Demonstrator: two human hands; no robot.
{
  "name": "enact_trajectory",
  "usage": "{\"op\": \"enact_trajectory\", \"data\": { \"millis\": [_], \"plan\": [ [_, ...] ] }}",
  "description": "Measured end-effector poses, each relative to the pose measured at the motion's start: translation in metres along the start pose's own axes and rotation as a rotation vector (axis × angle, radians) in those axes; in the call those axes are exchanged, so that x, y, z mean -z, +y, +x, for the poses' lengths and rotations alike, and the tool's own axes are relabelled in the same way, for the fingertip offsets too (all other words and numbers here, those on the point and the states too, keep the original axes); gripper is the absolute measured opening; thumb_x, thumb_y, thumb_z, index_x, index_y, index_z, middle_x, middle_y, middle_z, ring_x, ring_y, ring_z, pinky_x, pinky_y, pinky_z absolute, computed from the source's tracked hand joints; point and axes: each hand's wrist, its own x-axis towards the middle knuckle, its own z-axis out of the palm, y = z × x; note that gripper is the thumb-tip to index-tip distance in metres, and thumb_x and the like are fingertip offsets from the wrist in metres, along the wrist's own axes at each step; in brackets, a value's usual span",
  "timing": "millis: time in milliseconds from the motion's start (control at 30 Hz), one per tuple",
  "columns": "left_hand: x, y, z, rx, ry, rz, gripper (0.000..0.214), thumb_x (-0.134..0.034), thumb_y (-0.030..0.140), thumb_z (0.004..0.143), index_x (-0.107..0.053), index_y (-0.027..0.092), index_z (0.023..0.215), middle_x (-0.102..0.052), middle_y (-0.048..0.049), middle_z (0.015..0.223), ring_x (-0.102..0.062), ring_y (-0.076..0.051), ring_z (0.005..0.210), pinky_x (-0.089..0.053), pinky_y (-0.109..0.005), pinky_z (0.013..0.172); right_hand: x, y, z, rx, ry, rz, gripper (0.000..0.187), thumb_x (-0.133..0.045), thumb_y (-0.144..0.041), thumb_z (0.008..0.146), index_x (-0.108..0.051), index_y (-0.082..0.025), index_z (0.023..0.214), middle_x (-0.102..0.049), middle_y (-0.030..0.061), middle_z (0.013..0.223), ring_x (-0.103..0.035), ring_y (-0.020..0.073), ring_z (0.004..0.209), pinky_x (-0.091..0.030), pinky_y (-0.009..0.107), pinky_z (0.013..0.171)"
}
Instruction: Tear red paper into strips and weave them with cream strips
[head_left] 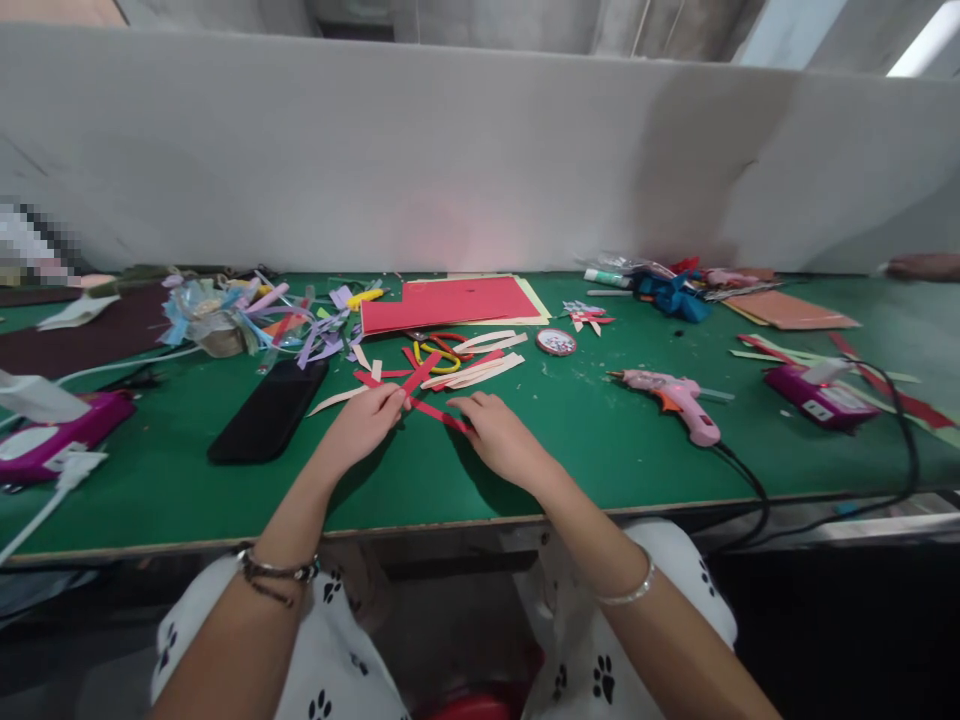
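Both my hands rest on the green table (570, 450), near its front edge. My left hand (369, 418) pinches the near end of a red paper strip (429, 409) where several red strips cross. My right hand (495, 430) lies fingers-down on the other end of that strip, pressing it to the table. Just beyond the hands lie more red and cream paper strips (480, 368) and yellow-handled scissors (436, 357).
A black phone (268, 409) lies left of my hands. A pink glue gun (675, 396) with a black cord sits to the right. Red card sheets (450, 301), a heap of pastel strips (247, 315), a small round tin (556, 342) and purple boxes (817, 398) lie farther off.
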Motion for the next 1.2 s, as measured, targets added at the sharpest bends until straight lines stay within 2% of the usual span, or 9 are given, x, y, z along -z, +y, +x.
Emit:
{"op": "enact_trajectory", "data": {
  "millis": [100, 200, 333, 500, 700, 867, 967, 1067, 1200],
  "plan": [
    [0.001, 0.002, -0.001, -0.007, -0.004, -0.003, 0.029, -0.030, 0.040, 0.076, -0.044, 0.020, 0.061, -0.040, 0.0054, 0.046, -0.038, -0.012, 0.042, -0.029, -0.022, 0.044, 0.002, 0.009, -0.002, 0.225, -0.071, 0.005, 0.060, -0.030, 0.007, 0.070, -0.046, -0.019, 0.121, -0.043, 0.0079, 0.128, -0.038, 0.0208, 0.115, -0.035, 0.036, 0.091],
    [0.002, 0.002, -0.001, -0.018, 0.003, -0.005, 0.029, -0.030, 0.040, 0.076, -0.045, 0.020, 0.061, -0.039, 0.0057, 0.045, -0.039, -0.012, 0.041, -0.029, -0.022, 0.044, 0.004, 0.015, -0.003, 0.285, -0.193, 0.032, 0.065, -0.029, 0.009, 0.066, -0.046, -0.021, 0.122, -0.038, 0.0027, 0.134, -0.031, 0.0187, 0.123, -0.029, 0.036, 0.099],
    [0.000, 0.000, 0.000, -0.006, 0.000, -0.022, 0.030, -0.030, 0.041, 0.075, -0.047, 0.019, 0.063, -0.040, 0.0053, 0.047, -0.040, -0.012, 0.042, -0.030, -0.021, 0.043, 0.007, 0.017, -0.003, 0.283, -0.183, 0.056, 0.059, -0.029, 0.007, 0.069, -0.049, -0.017, 0.120, -0.043, 0.0045, 0.130, -0.037, 0.0190, 0.120, -0.031, 0.035, 0.099],
    [-0.003, 0.000, 0.001, -0.038, -0.017, -0.028, 0.030, -0.030, 0.040, 0.076, -0.047, 0.019, 0.063, -0.043, 0.0044, 0.049, -0.043, -0.012, 0.045, -0.033, -0.022, 0.047, 0.014, 0.018, -0.002, 0.252, -0.142, 0.097, 0.041, -0.040, 0.000, 0.075, -0.057, -0.013, 0.110, -0.056, 0.0078, 0.115, -0.049, 0.0200, 0.104, -0.040, 0.033, 0.089],
    [-0.004, 0.001, 0.001, -0.065, -0.001, 0.019, 0.031, -0.029, 0.040, 0.076, -0.048, 0.020, 0.061, -0.049, 0.0019, 0.052, -0.047, -0.014, 0.051, -0.034, -0.023, 0.051, 0.015, 0.017, 0.001, 0.222, -0.135, 0.128, 0.029, -0.045, 0.000, 0.073, -0.062, -0.011, 0.094, -0.059, 0.0096, 0.100, -0.052, 0.0184, 0.093, -0.042, 0.031, 0.082],
    [-0.004, -0.001, 0.001, -0.034, 0.002, -0.009, 0.030, -0.029, 0.040, 0.075, -0.047, 0.020, 0.061, -0.050, 0.0022, 0.053, -0.048, -0.014, 0.050, -0.035, -0.023, 0.050, 0.012, 0.010, 0.000, 0.144, -0.140, 0.189, 0.037, -0.038, 0.002, 0.074, -0.057, -0.013, 0.102, -0.053, 0.0096, 0.095, -0.050, 0.0157, 0.086, -0.042, 0.027, 0.075],
    [-0.004, 0.000, 0.001, -0.022, -0.004, -0.026, 0.030, -0.029, 0.040, 0.075, -0.047, 0.020, 0.062, -0.049, 0.0027, 0.052, -0.048, -0.014, 0.050, -0.035, -0.022, 0.049, 0.010, 0.006, -0.002, 0.098, -0.137, 0.207, 0.052, -0.036, 0.005, 0.069, -0.047, -0.014, 0.116, -0.051, 0.0101, 0.100, -0.049, 0.0158, 0.091, -0.041, 0.028, 0.078],
    [-0.005, 0.001, 0.001, -0.010, -0.011, -0.036, 0.030, -0.029, 0.040, 0.075, -0.047, 0.019, 0.062, -0.049, 0.0028, 0.052, -0.048, -0.013, 0.049, -0.035, -0.022, 0.048, 0.009, 0.005, -0.003, 0.090, -0.119, 0.227, 0.058, -0.035, 0.006, 0.067, -0.044, -0.017, 0.119, -0.053, 0.0099, 0.106, -0.048, 0.0175, 0.096, -0.039, 0.032, 0.082],
    [-0.005, 0.002, -0.001, -0.019, -0.033, -0.022, 0.030, -0.028, 0.038, 0.078, -0.046, 0.020, 0.063, -0.050, 0.0024, 0.054, -0.050, -0.014, 0.051, -0.037, -0.023, 0.051, 0.013, 0.011, -0.002, 0.043, -0.044, 0.401, 0.057, -0.038, 0.002, 0.067, -0.043, -0.017, 0.120, -0.058, 0.0039, 0.084, -0.051, 0.0140, 0.073, -0.042, 0.029, 0.069]
  ]
}}
